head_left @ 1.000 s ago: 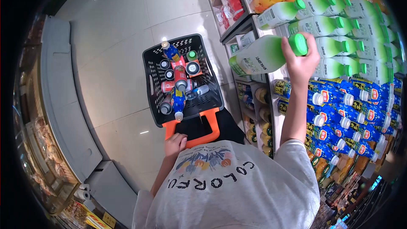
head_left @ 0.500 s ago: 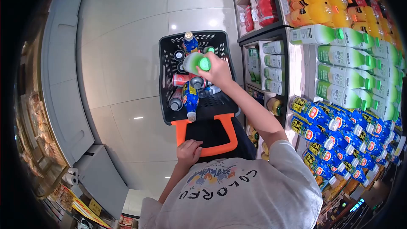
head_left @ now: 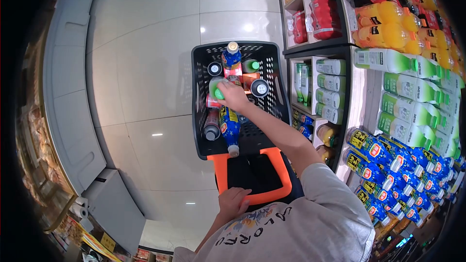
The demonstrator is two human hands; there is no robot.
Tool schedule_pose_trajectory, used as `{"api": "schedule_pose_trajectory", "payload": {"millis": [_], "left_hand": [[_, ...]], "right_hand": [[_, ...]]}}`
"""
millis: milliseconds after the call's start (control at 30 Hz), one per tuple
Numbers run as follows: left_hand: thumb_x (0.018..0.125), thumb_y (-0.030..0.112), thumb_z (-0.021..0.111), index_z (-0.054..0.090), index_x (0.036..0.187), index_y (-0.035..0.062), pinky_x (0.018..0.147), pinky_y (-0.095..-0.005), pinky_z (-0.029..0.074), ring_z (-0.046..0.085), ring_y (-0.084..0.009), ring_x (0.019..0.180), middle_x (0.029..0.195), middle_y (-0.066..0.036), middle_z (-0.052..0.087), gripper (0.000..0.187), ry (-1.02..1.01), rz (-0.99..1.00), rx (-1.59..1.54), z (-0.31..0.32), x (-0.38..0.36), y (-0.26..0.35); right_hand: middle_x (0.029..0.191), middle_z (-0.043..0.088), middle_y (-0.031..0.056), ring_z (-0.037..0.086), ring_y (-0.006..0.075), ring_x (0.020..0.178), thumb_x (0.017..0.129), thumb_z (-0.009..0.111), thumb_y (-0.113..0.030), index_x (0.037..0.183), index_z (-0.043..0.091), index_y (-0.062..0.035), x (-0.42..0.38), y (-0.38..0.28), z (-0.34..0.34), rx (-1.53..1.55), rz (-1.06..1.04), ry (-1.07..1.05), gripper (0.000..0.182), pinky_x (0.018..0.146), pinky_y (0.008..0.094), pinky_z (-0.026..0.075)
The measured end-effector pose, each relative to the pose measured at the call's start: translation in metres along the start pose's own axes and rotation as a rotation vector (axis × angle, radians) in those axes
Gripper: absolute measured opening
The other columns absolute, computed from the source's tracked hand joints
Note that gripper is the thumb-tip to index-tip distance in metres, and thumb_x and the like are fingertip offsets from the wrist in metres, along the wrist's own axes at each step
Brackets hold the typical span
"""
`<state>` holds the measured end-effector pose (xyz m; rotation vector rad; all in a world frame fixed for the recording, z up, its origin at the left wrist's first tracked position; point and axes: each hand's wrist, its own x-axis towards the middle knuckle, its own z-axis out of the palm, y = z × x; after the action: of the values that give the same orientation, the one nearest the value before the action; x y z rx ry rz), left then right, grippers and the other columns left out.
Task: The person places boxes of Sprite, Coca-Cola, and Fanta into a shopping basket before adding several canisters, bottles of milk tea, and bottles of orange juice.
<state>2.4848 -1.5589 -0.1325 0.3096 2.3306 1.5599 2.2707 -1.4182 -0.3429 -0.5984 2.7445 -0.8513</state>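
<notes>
My right hand (head_left: 233, 97) is inside a black shopping basket (head_left: 259, 140), closed around the top of a white-and-green bottle (head_left: 215, 85) with a green cap. The bottle is low among other drinks, partly covered by my fingers. Nearby stand a blue bottle (head_left: 231, 58), another green-capped bottle (head_left: 251, 66) and dark-capped bottles. A second blue bottle (head_left: 230, 128) leans toward the near wall beside a dark bottle (head_left: 212, 125). My left hand (head_left: 234, 204) is wrapped around the corner of the orange handle (head_left: 274, 193).
On the right, shelves hold green-and-white bottles (head_left: 405, 104), blue bottles (head_left: 374, 148), orange drinks (head_left: 388, 36) and red packs (head_left: 325, 18). A grey-white cabinet (head_left: 70, 82) runs along the left. Pale floor tiles (head_left: 145, 68) lie between.
My right hand has lowered the green-capped bottle deeper into the basket, slightly toward the near side. The view has shifted, so basket and shelves appear farther right. My left hand stays on the handle.
</notes>
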Motion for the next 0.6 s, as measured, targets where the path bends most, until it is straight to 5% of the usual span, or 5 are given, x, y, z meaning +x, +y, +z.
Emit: {"api": "schedule_pose_trajectory", "payload": {"millis": [300, 400, 600], "left_hand": [[0.075, 0.025, 0.057, 0.063, 0.086, 0.0050, 0.051, -0.0310, 0.046, 0.059, -0.0213, 0.063, 0.073, -0.007, 0.059, 0.023, -0.009, 0.026, 0.010, 0.002, -0.006, -0.007], [0.075, 0.025, 0.058, 0.063, 0.085, 0.0052, 0.050, -0.0304, 0.046, 0.058, -0.0211, 0.062, 0.073, -0.007, 0.059, 0.023, 0.004, 0.040, 0.008, 0.003, -0.004, -0.009], [0.073, 0.022, 0.061, 0.064, 0.085, 0.0048, 0.050, -0.0299, 0.046, 0.059, -0.0208, 0.062, 0.073, -0.007, 0.059, 0.021, -0.014, 0.031, 0.014, 0.000, -0.001, -0.006]], "right_hand": [[0.091, 0.056, 0.0091, 0.056, 0.0270, 0.090, 0.063, 0.071, -0.025, 0.096, 0.048, -0.0090, 0.010, 0.017, 0.040, -0.069, 0.046, -0.087, 0.044, 0.081, 0.0408, 0.041], [0.090, 0.057, 0.0081, 0.055, 0.0270, 0.090, 0.062, 0.072, -0.024, 0.097, 0.049, -0.0099, 0.014, 0.013, 0.050, -0.059, 0.075, 0.027, 0.044, 0.085, 0.0419, 0.038], [0.102, 0.052, 0.0093, 0.048, 0.0270, 0.103, 0.058, 0.074, -0.021, 0.096, 0.051, -0.0120, 0.032, -0.003, 0.044, -0.020, 0.262, -0.098, 0.046, 0.085, 0.0396, 0.037]]}}
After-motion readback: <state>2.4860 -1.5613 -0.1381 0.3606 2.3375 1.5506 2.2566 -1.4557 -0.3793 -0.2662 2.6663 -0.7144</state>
